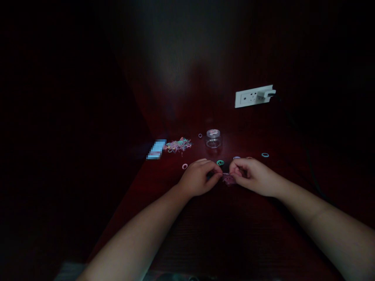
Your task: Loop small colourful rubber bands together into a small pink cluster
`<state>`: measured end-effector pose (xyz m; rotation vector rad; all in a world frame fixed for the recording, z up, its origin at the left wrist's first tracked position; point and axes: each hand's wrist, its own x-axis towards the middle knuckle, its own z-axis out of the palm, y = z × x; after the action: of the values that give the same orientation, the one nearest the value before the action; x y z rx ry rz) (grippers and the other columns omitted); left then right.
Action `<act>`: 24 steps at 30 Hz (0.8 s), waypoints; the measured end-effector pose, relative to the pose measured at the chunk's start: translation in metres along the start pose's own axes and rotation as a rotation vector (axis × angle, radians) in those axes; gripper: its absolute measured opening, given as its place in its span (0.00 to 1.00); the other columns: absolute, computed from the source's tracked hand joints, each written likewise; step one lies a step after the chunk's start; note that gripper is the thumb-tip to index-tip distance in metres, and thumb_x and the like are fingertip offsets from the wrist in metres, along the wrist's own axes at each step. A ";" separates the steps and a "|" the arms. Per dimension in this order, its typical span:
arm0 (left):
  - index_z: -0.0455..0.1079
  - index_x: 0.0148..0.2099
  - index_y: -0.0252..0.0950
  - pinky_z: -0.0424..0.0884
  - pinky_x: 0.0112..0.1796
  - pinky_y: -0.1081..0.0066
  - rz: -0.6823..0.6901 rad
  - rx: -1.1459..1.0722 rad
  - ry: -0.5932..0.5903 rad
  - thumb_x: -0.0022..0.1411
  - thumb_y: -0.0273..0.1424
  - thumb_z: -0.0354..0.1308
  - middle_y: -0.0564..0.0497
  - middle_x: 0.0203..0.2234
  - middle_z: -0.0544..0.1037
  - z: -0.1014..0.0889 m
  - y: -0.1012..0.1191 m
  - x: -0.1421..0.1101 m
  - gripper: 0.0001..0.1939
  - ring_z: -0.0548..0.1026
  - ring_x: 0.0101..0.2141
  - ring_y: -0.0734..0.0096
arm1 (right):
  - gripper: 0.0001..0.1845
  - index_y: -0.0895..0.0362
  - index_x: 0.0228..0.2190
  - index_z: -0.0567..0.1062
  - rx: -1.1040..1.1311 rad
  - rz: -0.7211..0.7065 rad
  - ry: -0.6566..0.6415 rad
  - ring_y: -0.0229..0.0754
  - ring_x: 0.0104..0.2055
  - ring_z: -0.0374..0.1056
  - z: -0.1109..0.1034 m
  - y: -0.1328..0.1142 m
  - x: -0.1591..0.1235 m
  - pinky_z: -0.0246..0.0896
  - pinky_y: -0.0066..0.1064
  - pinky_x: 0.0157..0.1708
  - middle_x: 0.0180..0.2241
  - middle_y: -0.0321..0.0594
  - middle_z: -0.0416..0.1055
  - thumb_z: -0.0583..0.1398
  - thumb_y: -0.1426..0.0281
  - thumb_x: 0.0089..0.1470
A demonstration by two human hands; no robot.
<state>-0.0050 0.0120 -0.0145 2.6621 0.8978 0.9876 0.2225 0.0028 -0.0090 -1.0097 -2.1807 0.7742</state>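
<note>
Table (206, 230), dark red, faint wood-like grain, glossy toward back. Directly on it:
- Bright flat rectangle (157, 148), pixelated, far left.
- Heap of mixed-colour bands (179, 145), just beside rectangle.
- Clear lidded jar (213, 141), upright, right of heap.
- Small pale ring (200, 137), between heap and jar.
- Green rings (220, 163), clustered, in front of jar.
- Pink ring (183, 167), in front of heap.
- Purple ring (236, 157), partly hidden.
- Blue ring (265, 156), far right.
- Pinkish pile (228, 180), nearest front, contents indistinct.

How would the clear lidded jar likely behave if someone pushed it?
The clear lidded jar looks squat and broad-based, so it would probably slide rather than tip. Its see-through body shows little inside, suggesting light weight. The tabletop has a faint sheen, hinting at low grip.
</note>
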 end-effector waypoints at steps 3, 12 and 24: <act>0.72 0.37 0.38 0.70 0.40 0.67 0.002 0.003 0.001 0.65 0.31 0.56 0.52 0.31 0.79 0.000 0.000 0.000 0.04 0.74 0.35 0.68 | 0.06 0.56 0.26 0.68 -0.002 -0.004 -0.001 0.35 0.24 0.56 0.000 0.000 0.000 0.52 0.28 0.24 0.23 0.32 0.61 0.59 0.70 0.53; 0.70 0.36 0.38 0.70 0.39 0.67 0.006 -0.017 0.020 0.63 0.29 0.56 0.53 0.30 0.78 -0.001 -0.002 -0.001 0.03 0.73 0.33 0.69 | 0.06 0.56 0.25 0.68 -0.038 0.020 0.014 0.34 0.24 0.57 -0.001 0.004 0.000 0.52 0.27 0.24 0.22 0.32 0.62 0.59 0.70 0.53; 0.69 0.35 0.38 0.70 0.38 0.67 -0.011 -0.018 0.069 0.62 0.29 0.55 0.52 0.29 0.77 -0.001 -0.007 -0.001 0.03 0.73 0.33 0.69 | 0.05 0.56 0.25 0.72 -0.112 0.059 0.016 0.34 0.23 0.59 -0.002 0.018 0.002 0.52 0.27 0.24 0.22 0.33 0.67 0.60 0.70 0.52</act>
<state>-0.0095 0.0172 -0.0168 2.6202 0.9116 1.0858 0.2304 0.0148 -0.0201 -1.1363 -2.2098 0.6744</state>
